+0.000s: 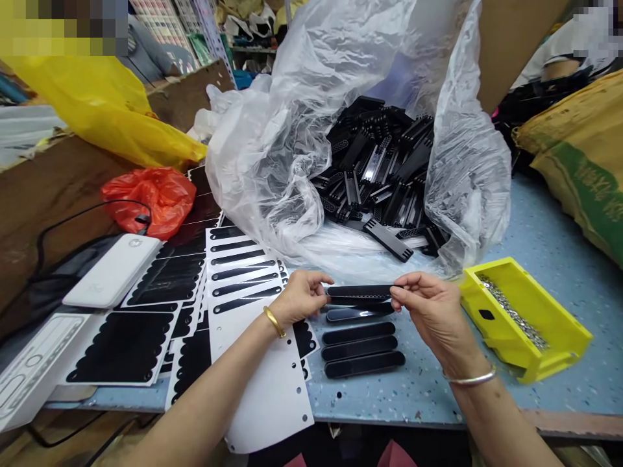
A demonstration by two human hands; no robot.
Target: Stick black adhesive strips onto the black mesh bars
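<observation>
Between my left hand (302,297) and my right hand (428,305) is a long black plastic strip (359,294), pinched at each end by fingers and thumb. Just below it, several similar black strips (360,345) lie side by side on the blue speckled table (535,240). Under my left forearm lies a white sheet with black oblong pieces (243,275), and more such sheets (121,347) are spread to its left. Behind my hands, a heap of black ribbed plastic parts (379,168) sits in a clear plastic bag (257,149).
To the right stands a yellow plastic bin (523,318) holding a line of small metal pieces. A white boxy device (111,271) with a black cable lies at left. Red and yellow bags, a woven sack and a wooden board border the table.
</observation>
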